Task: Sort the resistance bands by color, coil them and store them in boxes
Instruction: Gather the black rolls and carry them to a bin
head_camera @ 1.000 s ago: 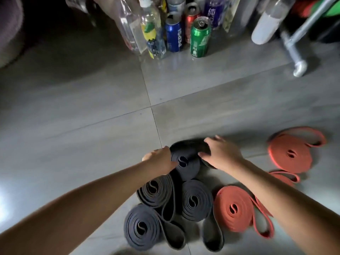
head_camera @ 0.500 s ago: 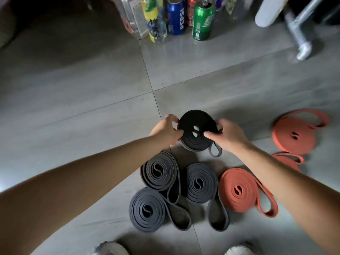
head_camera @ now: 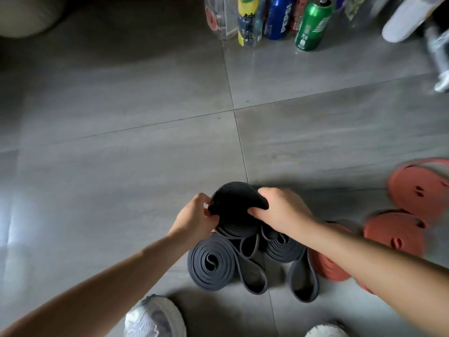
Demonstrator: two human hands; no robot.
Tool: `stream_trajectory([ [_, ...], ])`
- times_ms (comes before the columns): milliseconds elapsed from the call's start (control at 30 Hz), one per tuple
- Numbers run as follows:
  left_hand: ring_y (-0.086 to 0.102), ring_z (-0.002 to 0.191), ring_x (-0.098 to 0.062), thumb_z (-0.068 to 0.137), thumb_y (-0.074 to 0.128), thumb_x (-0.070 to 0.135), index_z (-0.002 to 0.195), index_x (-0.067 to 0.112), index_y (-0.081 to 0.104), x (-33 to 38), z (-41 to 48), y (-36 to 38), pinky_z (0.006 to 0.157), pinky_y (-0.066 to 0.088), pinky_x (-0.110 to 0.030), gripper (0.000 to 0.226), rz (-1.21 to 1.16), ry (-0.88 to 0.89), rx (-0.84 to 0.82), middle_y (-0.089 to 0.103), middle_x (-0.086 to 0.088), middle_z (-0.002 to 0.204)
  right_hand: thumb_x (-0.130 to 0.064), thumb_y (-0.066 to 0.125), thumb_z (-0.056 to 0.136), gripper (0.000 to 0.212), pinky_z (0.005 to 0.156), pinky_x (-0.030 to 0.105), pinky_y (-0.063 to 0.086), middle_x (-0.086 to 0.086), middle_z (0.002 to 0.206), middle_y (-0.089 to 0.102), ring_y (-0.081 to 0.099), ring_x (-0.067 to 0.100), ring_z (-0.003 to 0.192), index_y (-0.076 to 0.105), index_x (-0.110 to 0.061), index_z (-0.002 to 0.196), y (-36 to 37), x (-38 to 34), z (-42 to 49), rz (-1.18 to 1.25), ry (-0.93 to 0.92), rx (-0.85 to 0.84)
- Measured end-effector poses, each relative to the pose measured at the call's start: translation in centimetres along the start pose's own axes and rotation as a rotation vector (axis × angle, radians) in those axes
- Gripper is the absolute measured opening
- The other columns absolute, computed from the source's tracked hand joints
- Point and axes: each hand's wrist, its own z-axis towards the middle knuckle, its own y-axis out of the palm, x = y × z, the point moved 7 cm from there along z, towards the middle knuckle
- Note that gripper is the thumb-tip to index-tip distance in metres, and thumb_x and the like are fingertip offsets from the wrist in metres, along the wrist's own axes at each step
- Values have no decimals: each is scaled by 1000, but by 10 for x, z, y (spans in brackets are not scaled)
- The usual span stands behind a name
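Observation:
A coiled black resistance band (head_camera: 237, 203) is held up above the floor between both hands. My left hand (head_camera: 194, 216) grips its left edge and my right hand (head_camera: 281, 207) grips its right side with curled fingers. Under it, dark grey coiled bands lie on the floor: one at the front left (head_camera: 211, 261), one on the right (head_camera: 281, 249), another partly hidden beneath the held coil. Red-orange coiled bands lie to the right: one (head_camera: 323, 263) half behind my right forearm, one (head_camera: 396, 229) further right, one (head_camera: 420, 188) at the frame's edge. No box is in view.
Cans and bottles stand in a row at the far edge of the tiled floor, among them a green can (head_camera: 312, 25) and a blue can (head_camera: 278, 18). A white metal leg (head_camera: 439, 64) stands at the far right. My two white shoes (head_camera: 155, 317) show at the bottom.
The black coil was lifted off the floor and now sits tilted, nearer to me, over the grey coils. The view tipped down, so my shoes came in.

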Motion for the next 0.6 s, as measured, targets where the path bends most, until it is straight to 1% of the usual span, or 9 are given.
stream_trajectory([
  [67, 58, 87, -22, 82, 65, 20, 121, 16, 46, -4, 2, -1, 76, 49, -32, 44, 86, 10, 56, 55, -2, 104, -47, 59, 84, 34, 60, 32, 35, 0, 81, 49, 55, 27, 78, 48, -16, 75, 1, 3, 0, -20, -1, 8],
  [133, 56, 98, -23, 81, 67, 23, 128, 16, 39, -12, 1, 4, 79, 48, -33, 56, -26, -72, 33, 47, -3, 115, -51, 57, 85, 36, 62, 32, 36, 2, 87, 52, 57, 28, 82, 50, -16, 80, 3, 7, 1, -24, 23, -8],
  [167, 58, 98, -24, 82, 66, 23, 129, 14, 40, -15, 0, 11, 77, 49, -33, 54, -162, -139, -27, 51, -5, 116, -53, 56, 85, 38, 63, 32, 37, 4, 90, 57, 58, 29, 87, 52, -15, 86, 5, 8, 2, -34, 42, -28],
  [233, 63, 92, -20, 87, 63, 24, 117, 7, 52, -16, -3, 26, 74, 51, -30, 36, -446, -250, -177, 62, -8, 107, -58, 54, 84, 48, 67, 33, 39, 5, 99, 61, 59, 29, 95, 54, -12, 96, 9, 7, 5, 16, 114, -87],
  [300, 66, 87, -20, 88, 63, 28, 105, 3, 62, -16, -1, 29, 71, 53, -27, 30, -598, -291, -202, 67, -9, 98, -62, 57, 80, 54, 73, 32, 41, 6, 105, 62, 59, 27, 95, 57, -11, 98, 14, 4, 7, 170, 228, -157],
  [367, 66, 88, -23, 87, 66, 27, 105, -1, 62, -17, 3, 24, 73, 55, -28, 34, -622, -289, -178, 68, -12, 99, -62, 61, 78, 47, 67, 31, 41, 4, 93, 64, 57, 23, 83, 55, -15, 82, 19, -1, 9, 256, 275, -204],
  [433, 67, 86, -24, 84, 69, 25, 110, 1, 59, -15, 5, 17, 71, 55, -28, 37, -610, -258, -151, 68, -13, 102, -58, 63, 79, 41, 59, 30, 38, -3, 79, 57, 55, 22, 81, 48, -20, 74, 17, -6, 11, 280, 274, -188],
  [500, 67, 82, -23, 83, 71, 23, 112, 3, 55, -11, 1, 5, 67, 55, -28, 38, -628, -222, -125, 68, -13, 101, -55, 64, 79, 40, 59, 31, 37, -3, 80, 55, 55, 23, 82, 48, -18, 78, 10, -11, 10, 298, 249, -134],
  [600, 70, 80, -23, 82, 71, 23, 110, 2, 55, -11, -23, -10, 69, 55, -30, 39, -663, -195, -134, 70, -15, 98, -56, 64, 77, 42, 55, 27, 37, -3, 79, 58, 55, 19, 75, 53, -16, 83, -7, -29, 0, 310, 185, -74],
])
